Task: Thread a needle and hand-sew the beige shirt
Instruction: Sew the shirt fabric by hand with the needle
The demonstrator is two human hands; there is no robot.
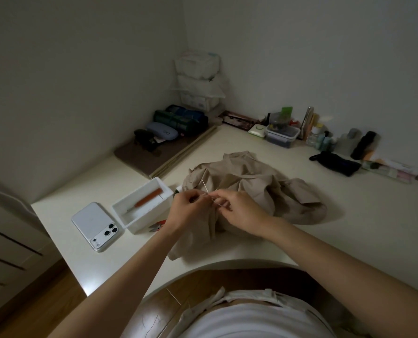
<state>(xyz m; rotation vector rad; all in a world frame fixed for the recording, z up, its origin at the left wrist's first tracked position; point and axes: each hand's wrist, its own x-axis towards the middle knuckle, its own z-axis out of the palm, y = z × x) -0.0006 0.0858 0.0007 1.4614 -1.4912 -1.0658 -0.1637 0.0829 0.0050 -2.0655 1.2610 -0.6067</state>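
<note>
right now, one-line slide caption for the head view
Left hand and right hand meet at a needle over the beige shirt on the desk.

Dim light falls on two plain pale walls (81, 69) meeting in a corner behind a cream desk (349, 228) whose near edge curves inward, with a brown wooden floor (39, 301) below and a pale drawer unit (5, 240) at the left.
</note>
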